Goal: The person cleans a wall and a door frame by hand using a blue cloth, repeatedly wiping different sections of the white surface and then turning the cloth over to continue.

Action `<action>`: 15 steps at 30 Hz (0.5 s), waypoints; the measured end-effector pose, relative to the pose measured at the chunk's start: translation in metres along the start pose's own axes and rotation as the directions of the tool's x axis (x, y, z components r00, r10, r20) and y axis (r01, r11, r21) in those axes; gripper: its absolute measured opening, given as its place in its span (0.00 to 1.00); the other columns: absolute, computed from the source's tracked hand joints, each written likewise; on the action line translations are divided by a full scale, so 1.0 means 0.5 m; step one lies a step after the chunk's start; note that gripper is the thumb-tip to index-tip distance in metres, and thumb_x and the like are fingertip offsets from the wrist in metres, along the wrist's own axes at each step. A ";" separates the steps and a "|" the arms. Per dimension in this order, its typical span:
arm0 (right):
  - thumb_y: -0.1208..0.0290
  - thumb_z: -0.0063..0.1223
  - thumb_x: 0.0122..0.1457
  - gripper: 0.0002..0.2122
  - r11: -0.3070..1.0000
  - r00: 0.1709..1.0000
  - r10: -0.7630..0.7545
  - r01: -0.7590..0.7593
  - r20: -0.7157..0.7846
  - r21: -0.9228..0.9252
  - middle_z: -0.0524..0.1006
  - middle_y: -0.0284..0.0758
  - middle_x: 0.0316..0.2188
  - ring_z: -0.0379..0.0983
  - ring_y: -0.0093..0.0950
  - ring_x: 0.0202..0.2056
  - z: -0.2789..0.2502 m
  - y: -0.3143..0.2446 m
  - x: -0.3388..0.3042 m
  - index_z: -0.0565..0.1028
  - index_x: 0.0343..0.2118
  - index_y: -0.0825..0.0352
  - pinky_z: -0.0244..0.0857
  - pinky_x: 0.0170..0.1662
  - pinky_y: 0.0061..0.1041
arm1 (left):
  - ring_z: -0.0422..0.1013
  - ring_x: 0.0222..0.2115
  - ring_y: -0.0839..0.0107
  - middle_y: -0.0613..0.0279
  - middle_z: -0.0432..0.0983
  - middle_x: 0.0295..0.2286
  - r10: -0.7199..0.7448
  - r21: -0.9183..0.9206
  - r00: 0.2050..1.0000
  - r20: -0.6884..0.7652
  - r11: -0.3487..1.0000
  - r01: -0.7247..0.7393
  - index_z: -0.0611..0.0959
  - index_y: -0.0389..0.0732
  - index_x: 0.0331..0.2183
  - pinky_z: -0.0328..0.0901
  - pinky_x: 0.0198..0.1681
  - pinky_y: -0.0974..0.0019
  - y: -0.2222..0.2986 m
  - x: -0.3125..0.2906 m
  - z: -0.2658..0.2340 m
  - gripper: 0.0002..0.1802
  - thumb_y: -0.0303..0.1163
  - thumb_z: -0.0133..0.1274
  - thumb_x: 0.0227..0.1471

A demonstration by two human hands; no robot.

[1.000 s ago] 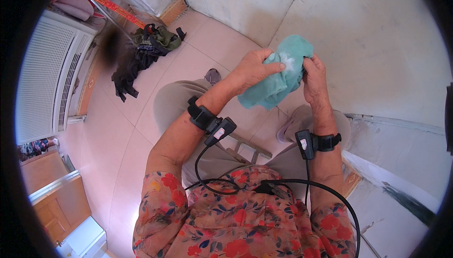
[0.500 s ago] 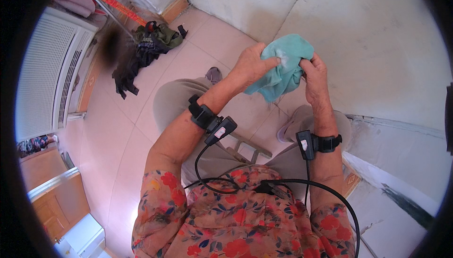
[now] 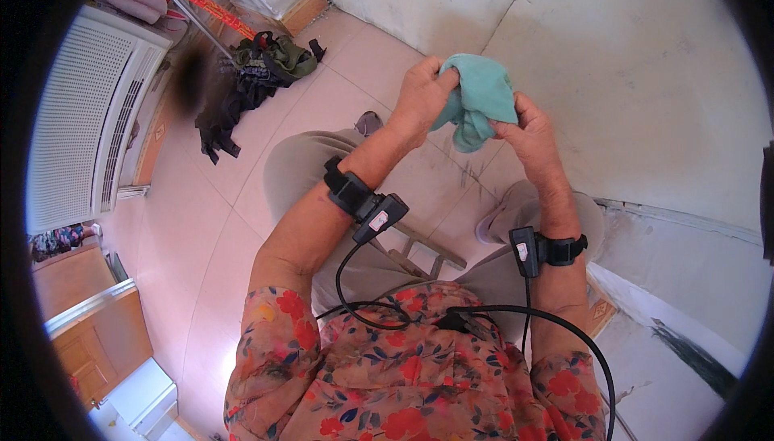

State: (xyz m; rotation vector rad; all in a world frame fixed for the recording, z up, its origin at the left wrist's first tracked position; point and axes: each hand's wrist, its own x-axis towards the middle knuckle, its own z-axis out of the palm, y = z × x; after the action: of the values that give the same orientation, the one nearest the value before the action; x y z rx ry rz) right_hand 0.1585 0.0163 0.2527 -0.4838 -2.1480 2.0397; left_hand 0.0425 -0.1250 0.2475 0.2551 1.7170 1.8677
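A turquoise cloth (image 3: 484, 90) hangs in the air between my two hands, above the floor and in front of the pale wall. My left hand (image 3: 423, 98) grips its left side, with thumb and fingers closed on the fabric. At the right, my right hand (image 3: 532, 131) pinches the lower right edge between thumb and fingers. The cloth is folded over at the top, and a bunched part droops between the hands. Both forearms wear black straps with small boxes, the left one (image 3: 355, 191) and the right one (image 3: 544, 249), with cables running to my chest.
I sit with knees apart over a wooden stool (image 3: 435, 251). Dark clothing (image 3: 258, 86) lies heaped on the pink tiled floor (image 3: 210, 199) at the upper left. A white grilled appliance (image 3: 85, 110) stands at the left, beyond a wooden door (image 3: 105, 344). The pale wall (image 3: 629, 78) rises ahead.
Both hands have shifted the cloth slightly left. It has turned and folded over, so the whitish patch seen before is out of sight. The right hand's fingers have moved along its edge.
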 end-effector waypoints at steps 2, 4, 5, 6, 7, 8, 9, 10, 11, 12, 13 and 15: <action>0.76 0.55 0.49 0.06 0.996 0.998 -0.020 0.026 0.063 -0.084 0.68 0.25 0.23 0.63 0.15 0.26 -0.002 0.013 -0.001 0.70 0.28 0.67 0.60 0.30 0.17 | 0.65 0.25 0.80 0.68 0.71 0.25 0.010 -0.010 1.000 -0.014 1.000 -0.010 0.75 0.37 0.33 0.61 0.28 0.75 0.006 -0.001 -0.001 0.11 0.36 0.48 0.53; 0.76 0.55 0.50 0.06 0.986 0.992 0.003 0.018 0.129 -0.163 0.68 0.23 0.25 0.62 0.14 0.28 -0.004 0.021 -0.001 0.70 0.31 0.66 0.59 0.32 0.16 | 0.65 0.24 0.81 0.69 0.71 0.24 -0.008 -0.037 1.000 -0.021 0.999 0.007 0.75 0.38 0.32 0.60 0.27 0.76 0.018 -0.002 0.000 0.10 0.36 0.49 0.52; 0.76 0.55 0.51 0.06 0.979 0.987 0.017 0.016 0.162 -0.202 0.68 0.23 0.27 0.62 0.14 0.29 -0.004 0.022 -0.002 0.70 0.32 0.66 0.59 0.33 0.15 | 0.64 0.24 0.81 0.69 0.70 0.24 -0.016 -0.051 1.000 -0.026 0.999 0.015 0.75 0.39 0.32 0.60 0.27 0.76 0.021 -0.004 -0.001 0.10 0.36 0.49 0.52; 0.76 0.55 0.51 0.06 0.972 0.984 0.020 0.023 0.178 -0.234 0.67 0.23 0.26 0.61 0.13 0.29 -0.003 0.022 -0.003 0.70 0.32 0.66 0.58 0.32 0.15 | 0.65 0.25 0.80 0.67 0.71 0.25 -0.017 -0.073 1.000 -0.018 0.997 0.016 0.75 0.37 0.32 0.61 0.28 0.75 0.018 -0.002 -0.003 0.11 0.35 0.49 0.52; 0.76 0.54 0.52 0.06 0.964 0.981 0.023 0.030 0.193 -0.265 0.67 0.22 0.26 0.60 0.13 0.28 -0.001 0.020 -0.005 0.70 0.32 0.66 0.57 0.32 0.15 | 0.66 0.26 0.79 0.65 0.71 0.26 -0.018 -0.095 1.000 -0.010 0.995 0.017 0.75 0.36 0.32 0.62 0.29 0.74 0.013 0.001 -0.007 0.11 0.34 0.48 0.51; 0.76 0.54 0.52 0.06 0.954 0.978 0.027 0.037 0.207 -0.298 0.66 0.22 0.26 0.59 0.13 0.28 0.002 0.018 -0.006 0.70 0.32 0.66 0.56 0.32 0.14 | 0.66 0.27 0.78 0.64 0.72 0.27 -0.018 -0.118 1.000 -0.001 0.993 0.018 0.75 0.34 0.32 0.63 0.30 0.73 0.011 0.003 -0.009 0.12 0.34 0.48 0.50; 0.75 0.54 0.52 0.06 0.966 0.978 0.017 0.038 0.210 -0.256 0.66 0.22 0.25 0.59 0.13 0.28 0.006 0.016 -0.007 0.70 0.32 0.66 0.56 0.31 0.14 | 0.66 0.27 0.78 0.64 0.72 0.27 -0.022 -0.117 1.000 0.003 0.993 0.022 0.75 0.34 0.33 0.63 0.30 0.72 0.010 0.003 -0.009 0.12 0.34 0.48 0.50; 0.75 0.54 0.52 0.06 0.976 0.977 0.006 0.040 0.212 -0.215 0.66 0.22 0.25 0.58 0.13 0.27 0.010 0.014 -0.009 0.70 0.31 0.66 0.56 0.31 0.14 | 0.66 0.27 0.78 0.64 0.72 0.27 -0.026 -0.117 1.000 0.007 0.993 0.027 0.75 0.34 0.33 0.63 0.30 0.72 0.011 0.003 -0.009 0.12 0.34 0.48 0.51; 0.75 0.54 0.52 0.06 0.985 0.977 -0.004 0.041 0.214 -0.170 0.65 0.21 0.25 0.58 0.13 0.27 0.013 0.013 -0.010 0.70 0.31 0.66 0.55 0.30 0.14 | 0.66 0.27 0.78 0.64 0.72 0.27 -0.032 -0.114 0.999 0.009 0.993 0.033 0.75 0.35 0.33 0.63 0.30 0.72 0.012 0.003 -0.009 0.11 0.33 0.48 0.51; 0.74 0.54 0.52 0.06 0.983 0.978 0.002 0.036 0.208 -0.182 0.65 0.21 0.25 0.58 0.13 0.27 0.013 0.008 -0.012 0.70 0.31 0.66 0.55 0.30 0.15 | 0.66 0.27 0.78 0.64 0.72 0.27 -0.035 -0.119 0.999 0.003 0.992 0.035 0.75 0.35 0.33 0.63 0.30 0.72 0.013 0.002 -0.008 0.11 0.33 0.47 0.51; 0.74 0.54 0.52 0.05 0.981 0.980 0.008 0.032 0.201 -0.194 0.65 0.21 0.25 0.58 0.12 0.27 0.013 0.001 -0.013 0.70 0.30 0.66 0.55 0.30 0.15 | 0.66 0.27 0.78 0.64 0.72 0.26 -0.038 -0.124 0.999 -0.003 0.992 0.038 0.75 0.35 0.32 0.63 0.30 0.72 0.016 0.002 -0.007 0.11 0.33 0.47 0.51; 0.74 0.53 0.52 0.06 0.963 0.978 0.032 0.025 0.207 -0.268 0.66 0.22 0.25 0.58 0.13 0.27 0.010 -0.003 -0.014 0.70 0.31 0.67 0.56 0.30 0.15 | 0.66 0.27 0.78 0.64 0.71 0.26 -0.037 -0.127 0.999 -0.008 0.991 0.036 0.75 0.35 0.32 0.64 0.29 0.72 0.019 0.000 -0.007 0.10 0.32 0.47 0.52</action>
State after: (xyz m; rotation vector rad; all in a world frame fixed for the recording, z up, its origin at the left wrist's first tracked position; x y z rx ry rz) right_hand 0.1634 0.0090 0.2546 -0.3138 -2.5687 1.8824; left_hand 0.0379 -0.1278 0.2561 0.1631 1.5916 1.9446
